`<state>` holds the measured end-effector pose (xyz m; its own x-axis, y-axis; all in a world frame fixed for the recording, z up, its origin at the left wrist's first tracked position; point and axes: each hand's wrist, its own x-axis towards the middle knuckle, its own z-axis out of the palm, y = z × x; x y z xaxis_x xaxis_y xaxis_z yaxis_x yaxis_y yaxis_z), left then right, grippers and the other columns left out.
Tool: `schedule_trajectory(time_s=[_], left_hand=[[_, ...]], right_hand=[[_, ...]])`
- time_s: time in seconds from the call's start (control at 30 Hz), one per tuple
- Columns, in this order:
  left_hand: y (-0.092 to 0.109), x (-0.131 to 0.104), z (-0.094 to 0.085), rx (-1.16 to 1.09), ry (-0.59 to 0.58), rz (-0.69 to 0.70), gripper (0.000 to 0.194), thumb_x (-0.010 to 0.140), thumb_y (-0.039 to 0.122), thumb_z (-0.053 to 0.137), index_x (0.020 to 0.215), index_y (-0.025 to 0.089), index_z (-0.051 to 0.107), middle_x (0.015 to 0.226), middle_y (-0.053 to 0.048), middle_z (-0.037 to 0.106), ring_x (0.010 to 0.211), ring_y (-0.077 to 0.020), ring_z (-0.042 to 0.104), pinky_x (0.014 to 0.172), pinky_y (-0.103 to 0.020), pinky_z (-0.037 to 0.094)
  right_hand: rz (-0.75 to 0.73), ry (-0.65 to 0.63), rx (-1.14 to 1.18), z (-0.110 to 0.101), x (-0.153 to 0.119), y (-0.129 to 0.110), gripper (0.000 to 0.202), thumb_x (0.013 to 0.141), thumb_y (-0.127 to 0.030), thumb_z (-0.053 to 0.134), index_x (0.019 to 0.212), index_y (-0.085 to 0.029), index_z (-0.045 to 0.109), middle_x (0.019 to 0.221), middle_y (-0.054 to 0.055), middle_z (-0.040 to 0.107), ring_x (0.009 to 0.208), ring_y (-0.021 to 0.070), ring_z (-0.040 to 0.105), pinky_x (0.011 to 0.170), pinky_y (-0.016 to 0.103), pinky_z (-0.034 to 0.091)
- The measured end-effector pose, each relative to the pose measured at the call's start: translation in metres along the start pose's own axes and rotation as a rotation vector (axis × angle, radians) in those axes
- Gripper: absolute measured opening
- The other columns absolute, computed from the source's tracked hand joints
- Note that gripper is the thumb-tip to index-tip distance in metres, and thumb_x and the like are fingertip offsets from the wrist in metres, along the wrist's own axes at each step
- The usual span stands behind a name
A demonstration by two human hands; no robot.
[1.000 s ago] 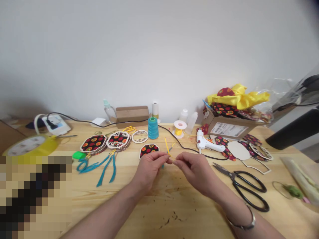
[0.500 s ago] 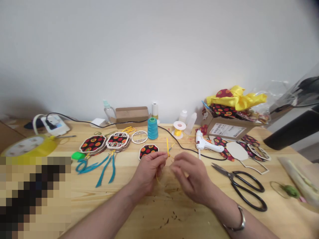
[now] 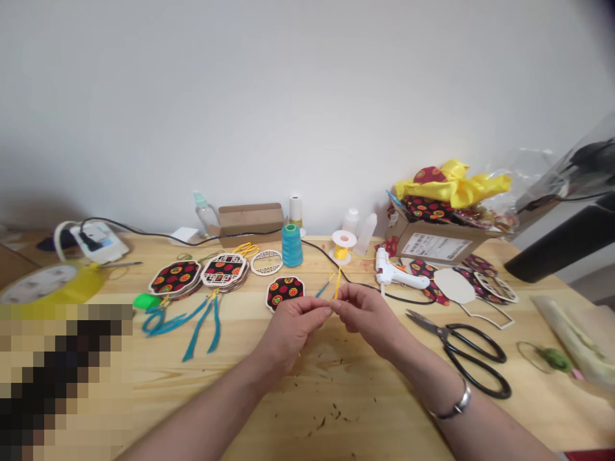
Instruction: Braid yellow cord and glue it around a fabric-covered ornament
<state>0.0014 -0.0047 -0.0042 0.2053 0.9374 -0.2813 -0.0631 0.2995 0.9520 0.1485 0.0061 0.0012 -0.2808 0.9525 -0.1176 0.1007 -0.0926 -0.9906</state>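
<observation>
A thin yellow cord [image 3: 337, 283] rises in a short upright length from between my fingertips. My left hand [image 3: 298, 325] is closed in a pinch on it, and a bit of yellow shows below that hand. My right hand [image 3: 369, 316] pinches the cord too, its fingertips meeting those of the left. The fingers hide most of the cord where they meet. Just beyond my left hand lies a dark patterned fabric plaque [image 3: 285, 292] with a pale edge. Behind the hands, a small blue tassel [image 3: 325, 287] lies on the wooden table [image 3: 269, 410].
Black-handled scissors [image 3: 473, 358] lie to the right, beyond them a white glue gun [image 3: 401, 276]. A teal thread cone [image 3: 291, 246] and yellow cord spool [image 3: 344, 246] stand behind. Stacked plaques [image 3: 224, 271] with teal tassels lie left. A fabric-filled cardboard box [image 3: 432, 246] stands back right.
My right hand has moved in to meet my left, and its fingers now pinch the cord. The cord's upright part has shifted slightly right. The whole view has tilted a little.
</observation>
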Motion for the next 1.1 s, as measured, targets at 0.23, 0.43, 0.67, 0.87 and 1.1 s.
schedule_trajectory(time_s=[0.23, 0.43, 0.67, 0.87, 1.1], left_hand=[[-0.001, -0.001, 0.0, 0.004, -0.051, 0.02, 0.025, 0.07, 0.039, 0.063, 0.078, 0.016, 0.069, 0.043, 0.009, 0.03, 0.039, -0.0037, 0.018, 0.039, -0.02, 0.011], [-0.001, -0.001, 0.001, 0.051, -0.037, 0.041, 0.023, 0.068, 0.037, 0.065, 0.074, 0.016, 0.069, 0.044, 0.009, 0.034, 0.039, -0.0033, 0.022, 0.039, -0.02, 0.015], [-0.002, 0.002, -0.001, 0.027, -0.037, 0.003, 0.024, 0.069, 0.038, 0.064, 0.074, 0.015, 0.067, 0.042, 0.009, 0.033, 0.038, -0.0031, 0.02, 0.037, -0.02, 0.012], [-0.001, 0.0, -0.001, 0.046, -0.034, 0.034, 0.023, 0.069, 0.038, 0.064, 0.071, 0.014, 0.067, 0.043, 0.009, 0.033, 0.04, -0.0035, 0.021, 0.039, -0.02, 0.013], [0.005, -0.002, -0.002, 0.244, 0.034, 0.125, 0.019, 0.073, 0.033, 0.059, 0.068, 0.016, 0.067, 0.064, 0.0, 0.058, 0.055, -0.009, 0.047, 0.053, -0.021, 0.035]], right_hand=[[-0.035, 0.025, -0.072, -0.005, 0.001, -0.001, 0.024, 0.073, -0.035, 0.058, 0.062, -0.017, 0.048, 0.053, -0.006, 0.04, 0.046, 0.006, 0.033, 0.043, 0.02, 0.026], [0.003, 0.046, -0.047, -0.005, 0.001, -0.004, 0.021, 0.072, -0.032, 0.057, 0.063, -0.016, 0.047, 0.052, -0.006, 0.04, 0.045, 0.0057, 0.032, 0.043, 0.02, 0.024], [0.044, -0.068, 0.001, -0.011, 0.0, -0.005, 0.027, 0.075, -0.039, 0.056, 0.065, -0.015, 0.051, 0.056, -0.005, 0.042, 0.047, 0.0057, 0.033, 0.045, 0.02, 0.027], [0.047, -0.055, -0.052, -0.013, 0.001, -0.004, 0.015, 0.069, -0.028, 0.059, 0.066, -0.015, 0.053, 0.056, -0.005, 0.043, 0.05, 0.0066, 0.035, 0.047, 0.021, 0.027], [-0.04, 0.066, -0.222, -0.014, 0.003, -0.006, 0.014, 0.072, -0.024, 0.054, 0.06, -0.016, 0.051, 0.053, -0.005, 0.044, 0.048, 0.0077, 0.035, 0.048, 0.022, 0.028]])
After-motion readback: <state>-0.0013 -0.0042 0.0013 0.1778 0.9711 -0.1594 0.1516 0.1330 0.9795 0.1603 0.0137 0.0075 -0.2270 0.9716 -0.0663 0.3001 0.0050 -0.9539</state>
